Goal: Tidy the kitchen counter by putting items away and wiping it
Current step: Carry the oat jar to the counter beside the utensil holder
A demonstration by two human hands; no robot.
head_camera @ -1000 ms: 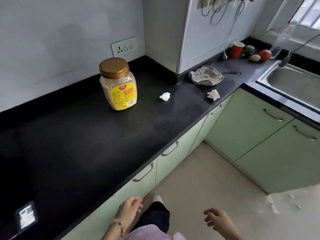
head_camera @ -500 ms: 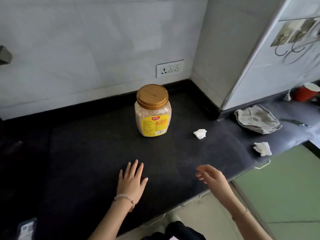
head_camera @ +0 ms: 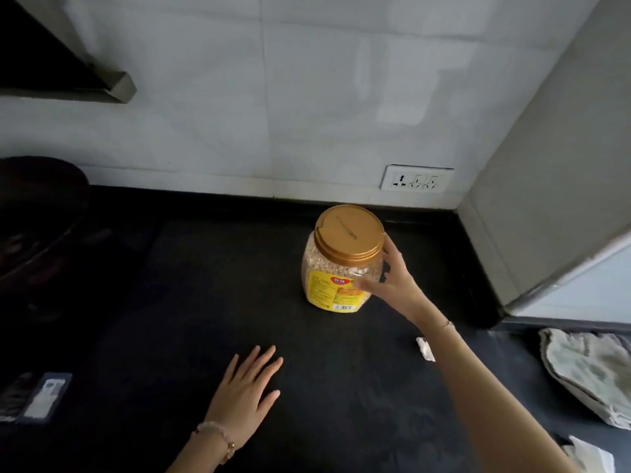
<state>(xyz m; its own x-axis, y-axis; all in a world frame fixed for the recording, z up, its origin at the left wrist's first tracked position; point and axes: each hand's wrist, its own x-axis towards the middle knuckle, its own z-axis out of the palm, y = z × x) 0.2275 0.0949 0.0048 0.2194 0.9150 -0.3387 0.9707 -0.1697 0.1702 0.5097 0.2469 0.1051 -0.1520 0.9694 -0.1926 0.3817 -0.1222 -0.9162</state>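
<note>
Gold-lidded jar [head_camera: 336, 268] gripped by outstretched right hand [head_camera: 396, 279].

On the black counter [head_camera: 170, 336] a jar [head_camera: 341, 268] is stood at 12 o'clock. A tissue [head_camera: 425, 349] and a cloth [head_camera: 587, 370] are laid at 3, and a phone [head_camera: 44, 394] at 8.

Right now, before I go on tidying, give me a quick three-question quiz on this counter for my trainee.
1. Which hand grips the jar?
2. True or false: the jar stands uncapped.
3. The left hand is: A) flat on the counter; B) raised in the air; C) round the jar.

Key: 1. The right hand, thumb on the yellow label. 2. False: the gold lid is on. 3. A.
</note>
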